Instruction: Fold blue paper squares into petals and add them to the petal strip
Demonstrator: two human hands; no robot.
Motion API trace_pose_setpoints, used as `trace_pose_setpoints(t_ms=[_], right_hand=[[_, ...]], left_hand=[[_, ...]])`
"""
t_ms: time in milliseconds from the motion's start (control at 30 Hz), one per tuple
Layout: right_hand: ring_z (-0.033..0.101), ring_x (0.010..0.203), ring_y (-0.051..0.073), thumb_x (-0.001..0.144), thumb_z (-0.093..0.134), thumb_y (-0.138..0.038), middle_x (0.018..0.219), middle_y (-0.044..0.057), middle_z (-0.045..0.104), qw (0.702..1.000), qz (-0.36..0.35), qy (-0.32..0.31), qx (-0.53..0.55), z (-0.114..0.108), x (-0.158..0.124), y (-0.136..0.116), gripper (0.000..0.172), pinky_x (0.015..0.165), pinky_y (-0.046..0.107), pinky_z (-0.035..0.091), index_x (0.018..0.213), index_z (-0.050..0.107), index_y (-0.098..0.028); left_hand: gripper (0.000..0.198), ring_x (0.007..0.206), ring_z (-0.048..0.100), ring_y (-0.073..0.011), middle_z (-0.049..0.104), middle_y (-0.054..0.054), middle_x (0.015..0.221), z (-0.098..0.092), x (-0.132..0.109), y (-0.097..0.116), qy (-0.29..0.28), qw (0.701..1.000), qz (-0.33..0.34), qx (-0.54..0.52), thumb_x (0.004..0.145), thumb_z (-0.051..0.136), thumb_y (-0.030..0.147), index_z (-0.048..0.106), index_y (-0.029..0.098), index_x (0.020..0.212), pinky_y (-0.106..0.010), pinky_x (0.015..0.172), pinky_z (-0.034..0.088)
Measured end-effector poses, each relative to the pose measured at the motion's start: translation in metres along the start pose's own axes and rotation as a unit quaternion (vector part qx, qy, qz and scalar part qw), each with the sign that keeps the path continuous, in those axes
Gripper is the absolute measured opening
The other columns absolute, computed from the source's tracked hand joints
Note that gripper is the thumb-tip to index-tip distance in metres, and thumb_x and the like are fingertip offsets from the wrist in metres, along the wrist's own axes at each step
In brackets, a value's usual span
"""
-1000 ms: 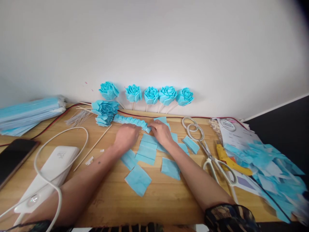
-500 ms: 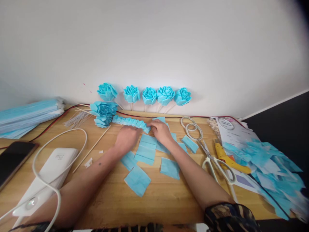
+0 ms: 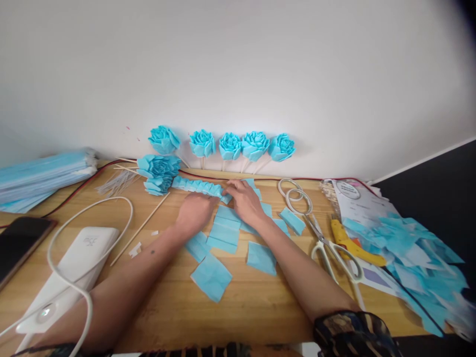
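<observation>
A row of folded light-blue petals (image 3: 197,186) lies on the wooden table in front of the paper flowers. My left hand (image 3: 197,210) is curled at the near side of the row's right end; its fingertips are mostly hidden, so I cannot make out what they hold. From the right, my right hand (image 3: 244,199) bends its fingers down onto the last blue petal (image 3: 226,198), with thumb and fingertips closed at it. Under and around my hands lie flat blue squares (image 3: 224,229), one of them a loose square (image 3: 211,277) nearer to me.
Blue flowers on sticks (image 3: 229,146) lean against the wall. Scissors (image 3: 323,241), tape rolls (image 3: 299,201), a yellow glue gun (image 3: 351,245) and a heap of blue scraps (image 3: 420,258) lie to the right. A white power bank (image 3: 80,263), its cable and a phone (image 3: 22,248) are at left.
My right hand has shifted slightly left and its fingers have come closer to my left hand at the row's end. My left hand stays nearly in place.
</observation>
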State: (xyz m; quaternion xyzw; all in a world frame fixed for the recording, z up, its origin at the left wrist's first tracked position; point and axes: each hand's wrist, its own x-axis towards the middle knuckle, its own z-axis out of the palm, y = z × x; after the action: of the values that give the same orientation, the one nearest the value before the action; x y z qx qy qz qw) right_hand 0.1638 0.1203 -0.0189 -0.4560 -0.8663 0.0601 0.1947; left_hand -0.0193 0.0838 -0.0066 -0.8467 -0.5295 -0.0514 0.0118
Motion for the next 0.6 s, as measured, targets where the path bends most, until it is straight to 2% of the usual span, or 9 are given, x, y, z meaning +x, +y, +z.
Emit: trace_pose_setpoints(t_ms=[233, 400, 500, 600], right_hand=[[0.048, 0.114, 0.025, 0.079, 0.044, 0.004, 0.126, 0.006, 0.058, 1.000, 0.003, 0.005, -0.028, 0.000, 0.000, 0.009, 0.046, 0.090, 0.037, 0.043, 0.102, 0.071, -0.025], [0.050, 0.109, 0.024, 0.079, 0.041, 0.005, 0.124, 0.009, 0.059, 0.998, 0.014, 0.052, -0.016, -0.002, -0.002, 0.015, 0.048, 0.092, 0.038, 0.043, 0.107, 0.070, -0.021], [0.050, 0.110, 0.024, 0.079, 0.041, 0.005, 0.124, 0.009, 0.060, 0.998, -0.007, 0.065, 0.006, -0.003, -0.002, 0.012, 0.047, 0.093, 0.037, 0.042, 0.108, 0.069, -0.020], [0.047, 0.115, 0.024, 0.079, 0.042, 0.005, 0.127, 0.008, 0.059, 0.998, -0.033, 0.044, 0.010, -0.001, -0.001, 0.008, 0.046, 0.092, 0.038, 0.041, 0.105, 0.069, -0.021]], left_hand=[[0.033, 0.081, 0.068, -0.0271, 0.074, -0.009, 0.087, 0.000, 0.000, 0.000, 0.000, 1.000, -0.001, -0.006, 0.084, 0.048, 0.011, 0.070, 0.020, 0.107, -0.033, 0.070, 0.046], [0.031, 0.080, 0.068, -0.0276, 0.074, -0.010, 0.087, 0.001, -0.001, -0.001, 0.001, 1.000, 0.005, -0.010, 0.085, 0.049, 0.012, 0.071, 0.019, 0.106, -0.034, 0.069, 0.046], [0.031, 0.078, 0.068, -0.0262, 0.074, -0.011, 0.086, 0.000, 0.000, -0.001, -0.001, 1.000, 0.007, -0.008, 0.085, 0.050, 0.012, 0.071, 0.018, 0.106, -0.033, 0.070, 0.046], [0.032, 0.079, 0.068, -0.0263, 0.074, -0.011, 0.088, 0.000, 0.000, -0.001, 0.001, 1.000, 0.008, -0.008, 0.085, 0.050, 0.012, 0.070, 0.019, 0.108, -0.033, 0.071, 0.046]])
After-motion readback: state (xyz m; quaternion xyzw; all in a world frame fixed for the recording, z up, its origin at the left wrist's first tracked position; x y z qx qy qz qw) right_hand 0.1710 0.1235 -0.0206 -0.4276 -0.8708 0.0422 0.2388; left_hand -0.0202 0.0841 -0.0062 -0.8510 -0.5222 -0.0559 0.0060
